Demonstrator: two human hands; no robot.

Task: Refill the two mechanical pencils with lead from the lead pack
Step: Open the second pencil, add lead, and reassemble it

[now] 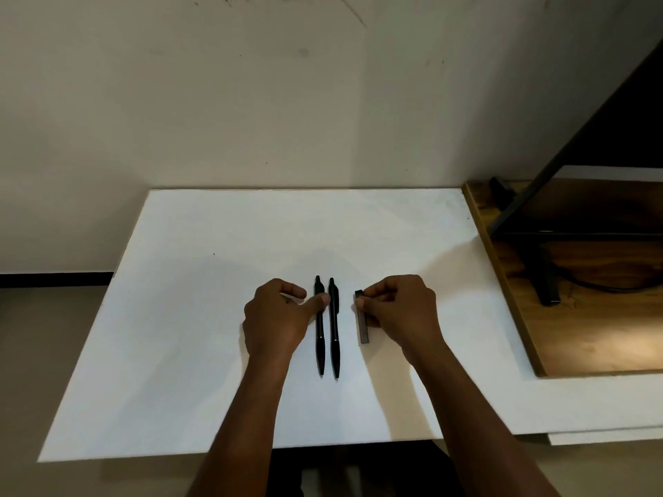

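1. Nearest the viewer, two bare forearms reach forward over a white surface (172,371).
2. The left hand (276,317) has loosely curled fingers. Its thumb tip rests on the left pencil (319,338) and its bent forefinger stops just short of it, so this looks like a touch and not a grip.
3. The right hand (401,310) pinches the far end of the lead pack (362,331), a slim dark bar that lies flat on the surface.
4. The left pencil and the right pencil (334,338) are both black. They lie side by side, almost touching, with their tips pointing toward the viewer, and the lead pack lies near them on the right.
5. Judged from this, the task is barely begun. Both pencils look whole and lie flat, no loose lead shows, and both refills remain to be done.
6. The fingers hide the pack's far end, so whether it is open cannot be told. The pencil caps are too small to read.
7. Farther right are a wooden board (592,353) and a black stand (545,281), partly cut off.
8. Beyond is a pale scuffed wall (251,102).
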